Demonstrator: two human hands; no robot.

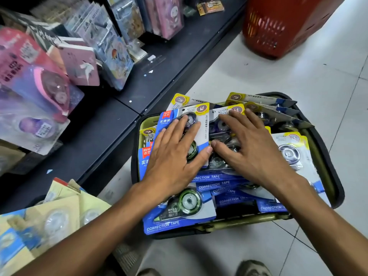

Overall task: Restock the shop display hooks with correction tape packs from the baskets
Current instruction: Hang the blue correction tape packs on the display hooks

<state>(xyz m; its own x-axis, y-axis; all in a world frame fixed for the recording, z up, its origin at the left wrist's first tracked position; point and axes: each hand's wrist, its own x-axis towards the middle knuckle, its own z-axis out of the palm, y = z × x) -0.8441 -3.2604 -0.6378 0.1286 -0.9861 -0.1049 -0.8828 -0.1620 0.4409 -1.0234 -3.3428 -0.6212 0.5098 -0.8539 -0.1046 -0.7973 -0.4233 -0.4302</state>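
Hands lie flat on the heap: the left hand (175, 154) rests with straight, spread fingers on a blue-carded pack (182, 124) at the pile's ten o'clock side, and the right hand (251, 148) lies just beside it, fingers loosely spread over a pack with a dark dispenser (221, 124); neither is clenched, and neither has yet closed round anything. The correction tape packs (223, 184) sit fanned and overlapping in the olive basket (326, 156) on the floor, straight ahead at twelve o'clock from the person, while the dark shelf (103, 124) with its hanging goods stands off at ten o'clock and a red basket (282, 24) waits well apart at one o'clock. The step in hand looks like sorting and squaring a batch before lifting it. Best done by sweeping the cards together so their yellow-cornered tops point one way, for the hang holes sit at that end and must line up to slide onto a hook. Gather only like packs, green dispensers (185, 202) apart from dark ones, and take a modest stack, since the glossy blister fronts will likely slip over each other if pinched loosely. Grip by the card edges, not the bulging shells.
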